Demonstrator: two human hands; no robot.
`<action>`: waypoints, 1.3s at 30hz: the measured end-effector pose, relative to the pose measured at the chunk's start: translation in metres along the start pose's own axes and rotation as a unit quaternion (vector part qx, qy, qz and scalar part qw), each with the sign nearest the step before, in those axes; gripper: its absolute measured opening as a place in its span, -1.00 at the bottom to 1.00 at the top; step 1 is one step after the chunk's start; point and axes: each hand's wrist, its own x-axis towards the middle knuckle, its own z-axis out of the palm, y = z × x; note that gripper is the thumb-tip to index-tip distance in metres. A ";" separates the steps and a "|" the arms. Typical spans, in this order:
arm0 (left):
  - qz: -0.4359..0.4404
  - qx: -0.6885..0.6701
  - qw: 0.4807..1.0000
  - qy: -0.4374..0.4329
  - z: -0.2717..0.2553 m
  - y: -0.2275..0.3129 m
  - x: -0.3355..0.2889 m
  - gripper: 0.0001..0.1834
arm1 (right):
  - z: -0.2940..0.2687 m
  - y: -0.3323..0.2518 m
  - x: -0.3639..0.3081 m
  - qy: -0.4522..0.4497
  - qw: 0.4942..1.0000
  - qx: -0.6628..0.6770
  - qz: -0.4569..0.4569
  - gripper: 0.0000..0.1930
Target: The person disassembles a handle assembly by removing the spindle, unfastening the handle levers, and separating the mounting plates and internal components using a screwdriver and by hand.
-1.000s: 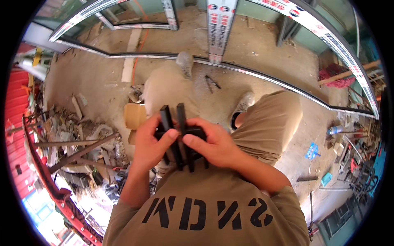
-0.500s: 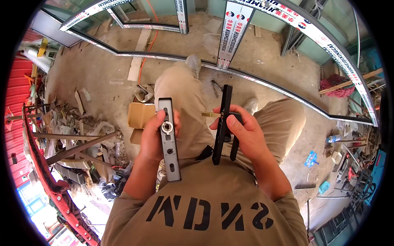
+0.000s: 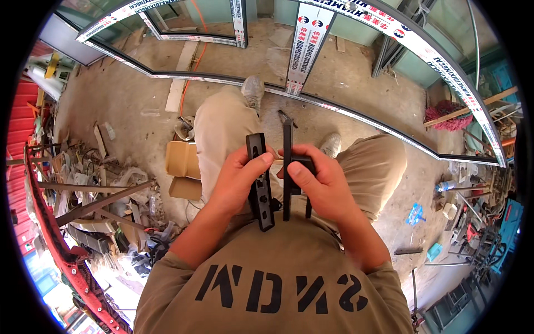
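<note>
My left hand (image 3: 235, 179) grips a long dark door handle plate (image 3: 264, 207), its thumb across the upper part. The plate's slotted, holed inner side tilts toward me. Close on its right, my right hand (image 3: 325, 181) is closed around a black door handle (image 3: 287, 189) with a long upright plate seen edge-on and a lever behind it. Between the two plates a short bit of brass-coloured bar (image 3: 277, 161) shows. Most of that bar is hidden by fingers and plates, so I cannot tell whether it enters the left plate.
An opened cardboard box (image 3: 182, 158) lies left of my knees. Ahead stands a large metal frame with printed film (image 3: 305, 50). Scrap and bent metal bars (image 3: 105, 192) heap at the left. A dark tool (image 3: 286, 118) lies between my feet; a blue piece (image 3: 415, 214) lies right.
My left hand has brought its plate up and right, turning it so it looks darker. My right hand has shifted slightly left. The plates are now close together, with less of the bar showing.
</note>
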 end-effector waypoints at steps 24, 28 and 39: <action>0.084 -0.330 0.930 0.139 -0.064 -0.006 -0.039 -0.75 | 0.040 -0.017 0.025 -0.154 0.969 0.078 0.175 -0.54; 0.122 -0.403 0.895 0.147 -0.087 -0.008 -0.040 -0.72 | 0.081 -0.007 0.040 -0.245 0.967 -0.066 0.036 -0.63; 0.093 -0.485 0.864 0.097 -0.101 0.006 -0.028 -0.68 | 0.123 -0.026 0.054 -0.252 0.944 -0.029 0.210 -0.59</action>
